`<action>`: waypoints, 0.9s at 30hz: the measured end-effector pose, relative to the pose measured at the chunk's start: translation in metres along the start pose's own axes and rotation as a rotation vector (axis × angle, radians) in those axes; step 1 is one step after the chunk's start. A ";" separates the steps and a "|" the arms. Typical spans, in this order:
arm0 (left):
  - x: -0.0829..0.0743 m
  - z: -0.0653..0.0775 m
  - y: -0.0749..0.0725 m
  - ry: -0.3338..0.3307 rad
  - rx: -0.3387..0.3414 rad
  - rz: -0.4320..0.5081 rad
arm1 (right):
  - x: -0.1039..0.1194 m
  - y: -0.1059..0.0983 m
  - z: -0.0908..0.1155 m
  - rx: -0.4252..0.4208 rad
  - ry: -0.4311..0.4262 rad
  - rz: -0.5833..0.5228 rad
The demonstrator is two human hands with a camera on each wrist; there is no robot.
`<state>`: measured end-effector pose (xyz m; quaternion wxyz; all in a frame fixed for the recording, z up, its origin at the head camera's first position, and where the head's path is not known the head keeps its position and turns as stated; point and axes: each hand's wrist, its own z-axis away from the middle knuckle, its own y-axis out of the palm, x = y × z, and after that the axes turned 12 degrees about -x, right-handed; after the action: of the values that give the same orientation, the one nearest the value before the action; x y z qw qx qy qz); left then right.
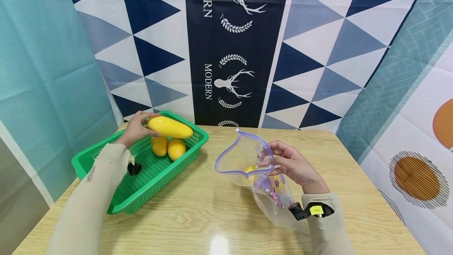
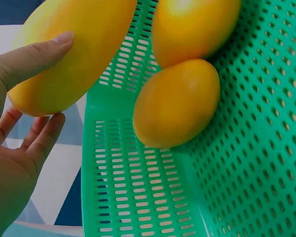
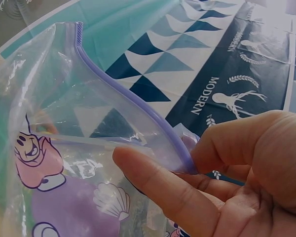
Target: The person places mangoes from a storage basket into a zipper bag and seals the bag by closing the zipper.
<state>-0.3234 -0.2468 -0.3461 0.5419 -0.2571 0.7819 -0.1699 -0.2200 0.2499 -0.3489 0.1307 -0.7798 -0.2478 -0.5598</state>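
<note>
My left hand (image 1: 136, 130) grips a large, long yellow mango (image 1: 170, 127) by one end, thumb on one side and fingers on the other. The fruit is held above the green plastic basket (image 1: 170, 178). Two smaller orange-yellow mangoes, one (image 2: 177, 103) beside another (image 2: 195, 29), lie touching inside the basket. On the right, my right hand (image 1: 291, 162) pinches the purple zip rim of a clear zip bag (image 3: 74, 207) printed with cartoon figures. The bag's mouth gapes wide. Something yellow (image 1: 250, 169) shows through its plastic, partly hidden by the print and hand.
The basket stands at the left of a wooden table (image 1: 198, 207), close to the patterned cloth (image 1: 233, 50) hanging behind. A teal cloth (image 1: 46, 70) hangs on the left side, and a white patterned one (image 1: 417, 160) on the right.
</note>
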 end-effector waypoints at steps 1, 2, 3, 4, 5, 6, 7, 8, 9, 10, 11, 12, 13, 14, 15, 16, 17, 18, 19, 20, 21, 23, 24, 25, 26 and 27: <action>-0.001 0.000 0.000 0.002 -0.002 0.004 | 0.000 0.000 0.000 0.000 0.000 0.000; -0.002 0.001 0.000 0.004 -0.004 0.008 | 0.000 0.000 0.000 0.001 -0.001 -0.001; -0.003 0.001 0.000 0.005 -0.006 0.009 | 0.000 0.000 0.000 0.001 -0.001 -0.001; -0.004 0.001 0.000 0.008 -0.007 0.011 | 0.000 -0.001 0.001 0.001 -0.001 -0.003; -0.005 0.001 0.000 0.008 -0.006 0.014 | 0.000 -0.001 0.001 0.001 -0.002 -0.004; -0.006 0.002 0.000 0.007 -0.006 0.017 | 0.000 -0.001 0.001 0.000 -0.001 -0.004; -0.007 0.002 0.000 0.006 -0.004 0.023 | 0.000 -0.001 0.001 -0.002 -0.001 -0.004; -0.008 0.002 0.000 0.006 -0.001 0.030 | 0.000 -0.001 0.001 -0.005 -0.001 -0.004; -0.009 0.002 0.001 0.007 0.002 0.037 | 0.000 -0.001 0.002 -0.006 -0.001 -0.003; -0.010 0.002 0.001 0.007 0.004 0.046 | 0.000 -0.001 0.002 -0.008 -0.002 -0.003; -0.011 0.003 0.001 0.008 0.006 0.056 | 0.000 -0.001 0.002 -0.009 -0.002 -0.001; -0.012 0.003 0.002 0.011 0.008 0.067 | 0.000 -0.001 0.002 -0.010 -0.002 0.001; -0.013 0.003 0.002 0.013 0.008 0.076 | 0.001 -0.001 0.002 -0.009 -0.003 0.001; -0.014 0.004 0.002 0.013 0.008 0.084 | 0.001 -0.002 0.003 -0.008 -0.004 0.000; -0.015 0.004 0.003 0.014 0.008 0.091 | 0.001 -0.002 0.003 -0.005 -0.004 -0.001; -0.016 0.005 0.003 0.013 0.008 0.099 | 0.002 -0.002 0.003 -0.004 -0.004 -0.001; -0.017 0.006 0.003 0.013 0.007 0.105 | 0.002 -0.002 0.003 -0.003 -0.004 -0.002; -0.019 0.006 0.003 0.012 0.007 0.111 | 0.002 -0.002 0.003 -0.002 -0.003 -0.002; -0.020 0.007 0.003 0.011 0.005 0.114 | 0.003 -0.002 0.003 -0.003 -0.002 -0.003; -0.022 0.008 0.004 0.012 0.005 0.117 | 0.003 -0.002 0.003 -0.004 -0.002 -0.003; -0.024 0.009 0.004 0.012 0.004 0.119 | 0.003 -0.002 0.003 -0.006 -0.001 -0.002; -0.026 0.010 0.004 0.013 0.004 0.121 | 0.003 -0.001 0.003 -0.011 0.000 0.000; -0.028 0.011 0.004 0.013 0.005 0.121 | 0.003 -0.001 0.003 -0.013 0.000 0.002; -0.029 0.011 0.004 0.013 0.006 0.122 | 0.003 -0.001 0.003 -0.016 0.001 0.005; -0.030 0.011 0.004 0.014 0.008 0.124 | 0.003 -0.001 0.003 -0.018 0.001 0.007; -0.030 0.011 0.004 0.015 0.011 0.127 | 0.003 -0.001 0.003 -0.017 0.000 0.008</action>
<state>-0.3052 -0.2253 -0.3294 0.5471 -0.2026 0.7998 -0.1413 -0.2174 0.2524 -0.3469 0.1263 -0.7818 -0.2399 -0.5615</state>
